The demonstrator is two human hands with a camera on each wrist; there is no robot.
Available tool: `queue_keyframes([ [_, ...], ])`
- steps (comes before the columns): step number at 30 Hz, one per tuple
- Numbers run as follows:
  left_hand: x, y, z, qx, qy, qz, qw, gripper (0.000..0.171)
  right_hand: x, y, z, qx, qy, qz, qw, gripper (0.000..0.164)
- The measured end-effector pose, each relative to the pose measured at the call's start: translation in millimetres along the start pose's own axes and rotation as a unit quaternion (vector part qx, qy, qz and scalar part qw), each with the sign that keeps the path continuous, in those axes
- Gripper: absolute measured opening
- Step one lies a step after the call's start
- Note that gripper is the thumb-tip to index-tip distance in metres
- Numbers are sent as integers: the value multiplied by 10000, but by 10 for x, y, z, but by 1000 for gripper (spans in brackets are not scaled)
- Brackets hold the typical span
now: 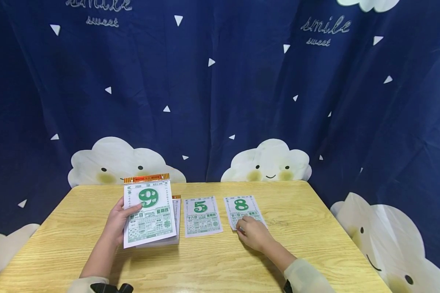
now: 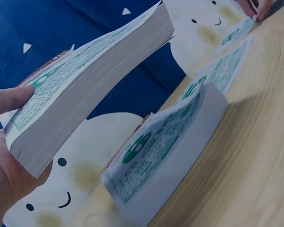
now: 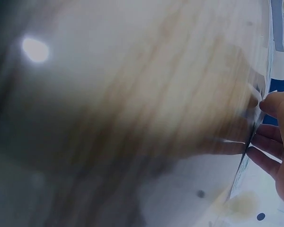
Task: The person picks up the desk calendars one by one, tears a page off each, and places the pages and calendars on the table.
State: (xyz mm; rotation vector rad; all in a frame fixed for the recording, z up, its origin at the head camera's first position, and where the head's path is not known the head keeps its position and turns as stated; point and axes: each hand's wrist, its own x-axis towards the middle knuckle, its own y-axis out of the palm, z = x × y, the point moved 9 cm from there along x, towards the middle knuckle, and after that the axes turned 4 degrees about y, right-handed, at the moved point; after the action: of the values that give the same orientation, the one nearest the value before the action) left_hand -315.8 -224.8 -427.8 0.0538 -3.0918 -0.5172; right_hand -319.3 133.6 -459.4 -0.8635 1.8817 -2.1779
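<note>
My left hand (image 1: 118,221) grips a thick tear-off calendar pad (image 2: 92,80), its thumb across the top sheet with a green 9. The pad is raised above the table, an orange-red strip along its head. Below it, a second calendar pad (image 2: 156,156) lies on the table, largely hidden in the head view. My right hand (image 1: 254,234) rests at the lower left of a loose calendar sheet (image 1: 241,204) with a green 8. In the right wrist view, its thumb and fingertips (image 3: 255,153) stand apart at the sheet's edge. Between the hands lies a loose 5 sheet (image 1: 203,217).
The wooden table (image 1: 205,264) reaches back to a dark blue curtain (image 1: 212,101) with white triangles and smiling clouds. The 5 sheet lies close beside the lower pad. Wrist-worn black devices (image 1: 111,288) show at the sleeves.
</note>
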Motion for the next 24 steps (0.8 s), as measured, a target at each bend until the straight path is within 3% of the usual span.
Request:
queue_keyframes([
  [4,-17,-82,1,69,-23,-21,10000,49,5,17,-10,-14,11,1,10000,5],
  [10,-46,-234,10,255,-206,-103,9994,65,9,21,2,-18,-99,30,9999,10],
  [17,-71,-390,-14,265,-325,-99,9991,54,5,92,1,88,-151,276,9995,20],
  [24,-84,-570,-15,70,-507,-147,9986,62,-1,82,6,20,-131,172,9998,13],
])
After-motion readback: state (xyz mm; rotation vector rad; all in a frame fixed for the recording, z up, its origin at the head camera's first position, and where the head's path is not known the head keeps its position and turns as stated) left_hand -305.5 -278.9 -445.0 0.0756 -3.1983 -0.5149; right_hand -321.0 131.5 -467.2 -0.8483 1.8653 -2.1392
